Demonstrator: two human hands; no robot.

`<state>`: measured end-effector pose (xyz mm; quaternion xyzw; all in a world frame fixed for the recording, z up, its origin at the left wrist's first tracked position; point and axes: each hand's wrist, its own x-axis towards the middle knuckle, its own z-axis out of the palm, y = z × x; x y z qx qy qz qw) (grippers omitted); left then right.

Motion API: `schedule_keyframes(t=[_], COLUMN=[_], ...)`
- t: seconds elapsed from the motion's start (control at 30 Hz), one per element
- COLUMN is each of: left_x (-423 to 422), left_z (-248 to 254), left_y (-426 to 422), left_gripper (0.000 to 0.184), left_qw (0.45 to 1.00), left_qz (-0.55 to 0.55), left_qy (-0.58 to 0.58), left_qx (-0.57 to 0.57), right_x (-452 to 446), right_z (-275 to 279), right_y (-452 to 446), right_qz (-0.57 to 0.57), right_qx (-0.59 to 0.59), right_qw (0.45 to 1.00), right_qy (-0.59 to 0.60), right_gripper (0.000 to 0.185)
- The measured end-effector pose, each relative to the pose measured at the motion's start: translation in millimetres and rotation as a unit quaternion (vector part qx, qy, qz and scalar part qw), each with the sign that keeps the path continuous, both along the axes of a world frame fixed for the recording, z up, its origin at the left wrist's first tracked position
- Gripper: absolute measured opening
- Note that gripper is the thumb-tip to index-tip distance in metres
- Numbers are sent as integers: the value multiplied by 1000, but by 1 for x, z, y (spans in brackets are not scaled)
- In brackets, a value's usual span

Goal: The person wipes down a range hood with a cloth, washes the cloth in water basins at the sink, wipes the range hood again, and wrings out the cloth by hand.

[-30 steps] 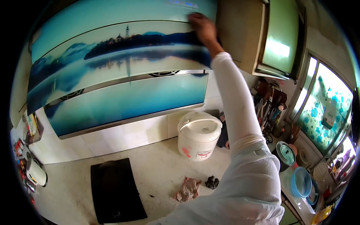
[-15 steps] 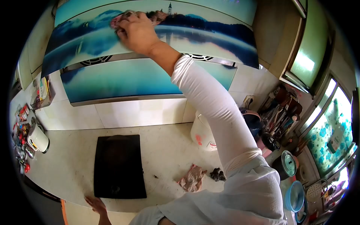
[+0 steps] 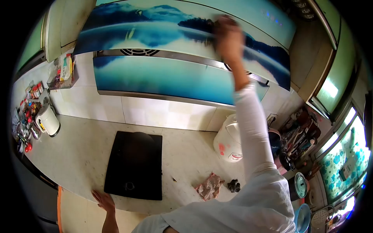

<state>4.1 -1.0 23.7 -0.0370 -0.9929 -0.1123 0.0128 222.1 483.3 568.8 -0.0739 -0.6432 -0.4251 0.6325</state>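
Raised in front of me, my right hand [image 3: 230, 40] is blurred by motion against the range hood's upper glass panel [image 3: 155, 35], which bears a lake and mountain picture. Under its fingers is a bunched cloth [image 3: 225, 22], dark and smeared here; its pink pattern shows in the earlier view. My left hand [image 3: 104, 201] rests with fingers stretched out on the counter's front edge, beside the black induction cooktop [image 3: 134, 167]. A crumpled pinkish rag [image 3: 210, 186] and a dark scouring pad [image 3: 234, 185] lie on the counter, right of the cooktop.
A white rice cooker [image 3: 228, 139] stands behind my right sleeve. A cream electric kettle [image 3: 48, 121] and several jars are at far left, below a wall basket [image 3: 63, 77]. On the right are utensils [image 3: 299, 130], a lidded pot [image 3: 298, 185] and a blue basin [image 3: 302, 217].
My right hand has swept rightward across the hood panel with the cloth. The camera view has shifted, so the counter things appear displaced. My left hand stays at the counter edge.
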Motion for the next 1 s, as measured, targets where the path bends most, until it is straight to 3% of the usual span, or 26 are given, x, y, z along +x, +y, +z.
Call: schedule_keyframes(t=[0.03,0.07,0.13,0.2,0.27,0.3,0.33,0.37,0.4,0.47,0.5,0.57,0.6,0.63,0.67,0.7,0.73,0.77,0.83,0.87,0.93,0.97,1.0], left_x=[-2,-4,-1,5,12,9,6,3,0,3,5,3,0,-1,-1,1,1,3,6,8,7,4,3], left_z=[-10,-15,-9,12,33,26,17,7,2,14,21,19,10,5,4,4,4,9,24,28,30,22,10], left_y=[-3,-6,-5,-2,-1,-1,-3,-4,-7,-6,-4,-7,-8,-7,-6,-6,-8,-8,-6,-7,-6,-7,-8], left_gripper=[55,55,56,57,58,59,59,60,60,61,61,61,61,61,61,62,62,62,63,63,64,64,64], left_qw=[999,997,999,999,996,998,997,998,998,997,998,998,999,999,999,999,999,999,998,998,998,998,999], left_qz=[-12,-25,-14,-7,-10,-4,-4,-8,-11,-6,-3,-4,-14,-25,-28,-23,-19,-22,-18,-20,-28,-26,-27], left_qy=[33,68,46,23,-10,-10,-10,0,9,5,-10,-24,-10,3,1,3,7,6,-13,-13,-26,-24,-7], left_qx=[0,0,20,40,91,70,71,65,58,74,67,57,51,45,45,41,35,33,62,65,53,56,46], right_x=[-37,-79,-128,-121,-82,-50,-39,-11,14,36,22,-25,-64,-109,-139,-180,-172,-171,-165,-142,-103,-80,-49], right_z=[-13,-23,-31,-26,2,12,24,41,52,66,71,86,88,96,75,62,58,57,59,56,71,79,88], right_y=[-33,-63,-90,-86,-64,-65,9,12,53,47,46,49,65,76,11,-14,-74,-70,-74,-76,-23,28,55], right_qz=[98,86,106,146,88,43,-44,-10,-58,-122,-120,-248,-144,-92,-86,197,55,52,77,60,68,24,90], right_qx=[-76,-152,-44,-66,-109,-138,-96,-199,-99,-212,-211,-222,-91,-89,0,-133,-117,-119,18,-99,-29,-80,-150], right_qw=[990,983,988,978,974,975,993,979,992,956,957,926,972,988,996,971,984,984,980,977,990,996,982], right_qy=[-74,-65,-103,-131,-178,-169,-54,-29,55,162,161,178,160,86,14,30,-122,-122,-185,-177,-119,-14,71], right_gripper=[16,16,23,21,16,24,22,20,18,22,22,26,17,19,23,30,29,29,28,26,26,26,21])
